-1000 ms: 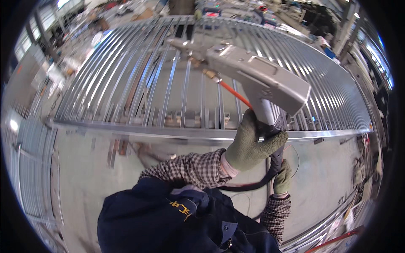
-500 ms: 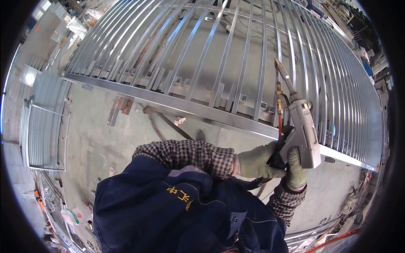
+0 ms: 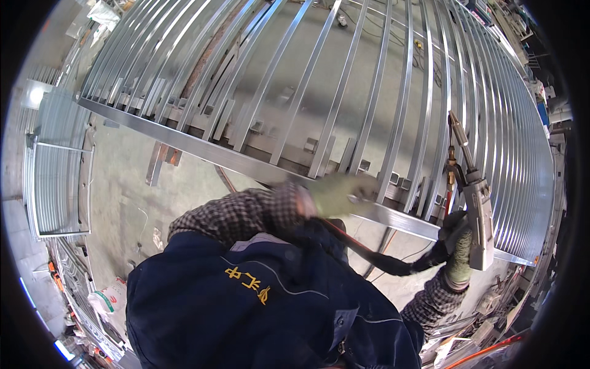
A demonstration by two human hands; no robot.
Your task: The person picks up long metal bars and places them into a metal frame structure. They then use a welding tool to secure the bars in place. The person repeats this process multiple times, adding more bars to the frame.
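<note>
In my gloved right hand [image 3: 460, 260] is a grey handheld welding gun [image 3: 478, 209], gripped by its handle. The gun's copper-coloured nozzle [image 3: 455, 125] points away from me, above the bars of a metal frame. My gloved left hand [image 3: 344, 194] reaches over the frame's near rail [image 3: 246, 161], smeared by motion. Its fingers are too blurred to read, and a small shiny spot shows near them. Many parallel square metal tubes [image 3: 332, 98] run away from the rail. Short tube pieces [image 3: 348, 155] stand between them along the rail. A black-sleeved cable [image 3: 387, 262] trails from the gun past my body.
A stack of metal panels [image 3: 58, 160] leans at the left. A white bag [image 3: 107, 299] lies low on the left, near long metal lengths [image 3: 83, 307]. Under the frame's left part, rusty steel pieces [image 3: 161, 161] show. An orange hose [image 3: 485, 352] crosses the lower right.
My left hand has come off the gun and moved left to the rail. My right hand has carried the welding gun to the right and slightly nearer. The view has shifted a little.
</note>
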